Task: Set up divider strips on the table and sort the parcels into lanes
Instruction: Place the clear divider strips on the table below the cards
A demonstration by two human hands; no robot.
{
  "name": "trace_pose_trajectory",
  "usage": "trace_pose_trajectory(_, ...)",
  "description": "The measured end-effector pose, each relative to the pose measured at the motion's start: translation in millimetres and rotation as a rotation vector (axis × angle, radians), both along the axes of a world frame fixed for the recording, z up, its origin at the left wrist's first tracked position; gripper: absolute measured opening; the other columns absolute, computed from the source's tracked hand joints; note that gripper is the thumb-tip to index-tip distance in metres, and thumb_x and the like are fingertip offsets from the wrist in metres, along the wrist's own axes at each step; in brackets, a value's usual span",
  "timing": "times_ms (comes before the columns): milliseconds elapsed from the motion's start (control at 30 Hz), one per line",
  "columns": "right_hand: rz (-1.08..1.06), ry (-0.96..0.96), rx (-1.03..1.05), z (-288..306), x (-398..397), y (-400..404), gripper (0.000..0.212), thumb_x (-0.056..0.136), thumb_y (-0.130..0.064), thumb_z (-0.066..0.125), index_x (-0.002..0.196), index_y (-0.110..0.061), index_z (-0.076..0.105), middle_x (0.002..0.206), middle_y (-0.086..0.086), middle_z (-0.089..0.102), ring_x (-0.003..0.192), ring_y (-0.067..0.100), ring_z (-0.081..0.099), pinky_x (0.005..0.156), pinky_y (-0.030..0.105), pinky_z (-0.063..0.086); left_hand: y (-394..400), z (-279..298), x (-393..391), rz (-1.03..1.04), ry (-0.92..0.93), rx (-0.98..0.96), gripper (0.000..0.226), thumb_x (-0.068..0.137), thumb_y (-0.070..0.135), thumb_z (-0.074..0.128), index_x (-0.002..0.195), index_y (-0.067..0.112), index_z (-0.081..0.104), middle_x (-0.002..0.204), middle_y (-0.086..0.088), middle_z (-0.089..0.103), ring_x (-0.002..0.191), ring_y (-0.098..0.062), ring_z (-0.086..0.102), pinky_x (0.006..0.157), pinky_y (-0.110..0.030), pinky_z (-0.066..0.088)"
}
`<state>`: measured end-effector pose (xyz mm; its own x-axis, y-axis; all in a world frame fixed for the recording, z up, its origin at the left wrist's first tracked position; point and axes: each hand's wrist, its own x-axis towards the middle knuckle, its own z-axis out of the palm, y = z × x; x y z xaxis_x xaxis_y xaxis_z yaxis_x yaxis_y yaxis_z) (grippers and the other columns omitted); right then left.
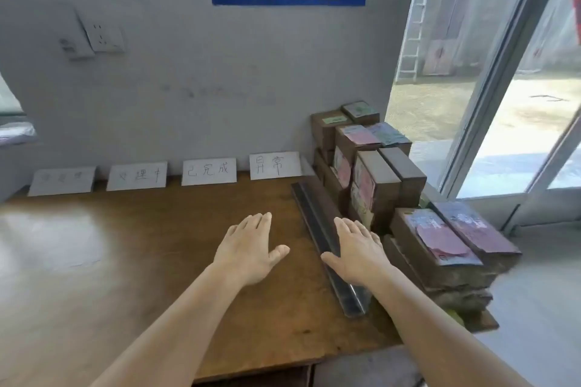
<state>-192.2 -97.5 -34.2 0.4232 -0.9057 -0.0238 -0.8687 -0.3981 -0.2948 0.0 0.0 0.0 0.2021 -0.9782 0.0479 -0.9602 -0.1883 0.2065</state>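
Four paper labels (pixel 273 165) are lined up along the far edge of the tabletop (pixel 132 261), yet no lane is marked. Dark divider strips (pixel 317 223) lie bundled near the right edge, beside the stacked parcels (pixel 377 179). The right hand (pixel 355 251) is laid flat on them, fingers (pixel 349 229) spread, nothing clamped. The left hand (pixel 248 245) is held open nearby. One strip is judged next to be gripped and carried leftward.
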Motion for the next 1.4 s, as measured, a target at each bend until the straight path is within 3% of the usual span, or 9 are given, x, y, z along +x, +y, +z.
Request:
trace_pose_trajectory(133, -0.014, 0.055, 0.03, -19.1, -3.8, -32.4, 0.084, 0.09, -0.035, 0.061, 0.151, -0.024, 0.004, 0.16, 0.0, 0.007, 0.146, 0.025, 0.003, 0.115, 0.044, 0.008, -29.9, -22.1, 0.1, 0.017, 0.035, 0.043, 0.076, 0.095, 0.056, 0.039, 0.152, 0.017, 0.008, 0.159, -0.002, 0.014, 0.146, -0.018, 0.009, 0.117, -0.038, 0.013)
trace_pose_trajectory(233, -0.05, 0.078, 0.107, -35.2, -2.3, -49.6, 0.09, 0.087, -0.021, 0.063, 0.151, -0.024, 0.001, 0.159, 0.005, 0.009, 0.143, 0.029, 0.019, 0.11, 0.046, 0.027, -44.5, -37.6, 0.3, 0.021, 0.052, 0.055, 0.075, 0.095, 0.055, 0.039, 0.152, 0.019, 0.008, 0.16, -0.001, 0.012, 0.146, -0.018, 0.009, 0.116, -0.038, 0.013)
trace_pose_trajectory(300, -0.096, 0.069, 0.164, -41.1, -1.1, -55.5, 0.093, 0.085, -0.012, 0.062, 0.15, -0.024, -0.003, 0.155, 0.008, 0.019, 0.127, 0.028, 0.045, 0.089, 0.04, 0.049, -50.2, -44.3, 3.6, 0.027, 0.055, 0.057, 0.074, 0.094, 0.055, 0.04, 0.152, 0.021, 0.008, 0.16, 0.0, 0.013, 0.146, -0.017, 0.01, 0.116, -0.038, 0.014)
trace_pose_trajectory(400, -0.146, 0.007, 0.179, -43.1, 3.3, -58.2, 0.09, 0.086, -0.009, 0.059, 0.15, -0.026, -0.002, 0.139, 0.006, 0.045, 0.102, 0.019, 0.059, 0.07, 0.032, 0.053, -55.2, -52.8, 9.6, 0.028, 0.072, 0.071, 0.074, 0.094, 0.055, 0.041, 0.152, 0.022, 0.009, 0.159, 0.001, 0.014, 0.146, -0.016, 0.011, 0.116, -0.038, 0.015)
trace_pose_trajectory(800, -0.118, -0.248, 0.205, -27.2, 73.8, -6.3, 0.059, 0.092, -0.014, 0.055, 0.145, -0.021, 0.029, 0.124, 0.005, 0.058, 0.107, 0.021, 0.059, 0.086, 0.033, 0.052, -57.2, -62.9, 41.6, 0.013, 0.175, 0.061, 0.07, 0.095, 0.049, 0.045, 0.152, 0.022, 0.014, 0.158, 0.002, 0.02, 0.145, -0.016, 0.018, 0.114, -0.037, 0.019)
trace_pose_trajectory(967, -0.084, -0.448, 0.39, -28.4, 91.4, 2.6, 0.052, 0.098, -0.018, 0.047, 0.146, -0.024, 0.03, 0.137, 0.001, 0.052, 0.119, 0.019, 0.054, 0.093, 0.03, 0.05, -55.9, -68.1, 49.2, 0.006, 0.238, 0.082, 0.067, 0.097, 0.046, 0.044, 0.152, 0.022, 0.015, 0.157, 0.002, 0.023, 0.144, -0.016, 0.021, 0.115, -0.04, 0.022)
trace_pose_trajectory(1067, -0.102, -0.55, 0.533, -28.9, 93.4, 2.7, 0.049, 0.101, -0.026, 0.04, 0.148, -0.025, 0.027, 0.146, 0.001, 0.042, 0.13, 0.02, 0.043, 0.106, 0.038, 0.041, -60.0, -72.4, 46.7, -0.008, 0.302, 0.096, 0.065, 0.097, 0.047, 0.041, 0.152, 0.023, 0.014, 0.157, 0.002, 0.023, 0.143, -0.017, 0.023, 0.113, -0.038, 0.025)
trace_pose_trajectory(1167, -0.133, -0.635, 0.572, -26.6, 87.6, 0.5, 0.054, 0.102, -0.018, 0.032, 0.152, -0.024, 0.012, 0.15, 0.002, 0.036, 0.137, 0.017, 0.033, 0.111, 0.03, 0.026, -68.8, -76.6, 37.4, -0.032, 0.38, 0.105, 0.065, 0.098, 0.05, 0.036, 0.152, 0.022, 0.013, 0.157, 0.0, 0.024, 0.142, -0.019, 0.025, 0.112, -0.038, 0.027)
trace_pose_trajectory(1400, -0.172, -0.658, 0.546, -24.3, 77.7, -6.9, 0.06, 0.1, -0.011, 0.036, 0.151, -0.024, 0.007, 0.142, 0.004, 0.047, 0.13, 0.014, 0.041, 0.104, 0.027, 0.031, -88.5, -85.1, 13.2, 0.018, 0.458, 0.148, 0.079, 0.093, 0.057, 0.043, 0.153, 0.022, 0.005, 0.158, -0.001, 0.021, 0.143, -0.021, 0.024, 0.114, -0.044, 0.028)
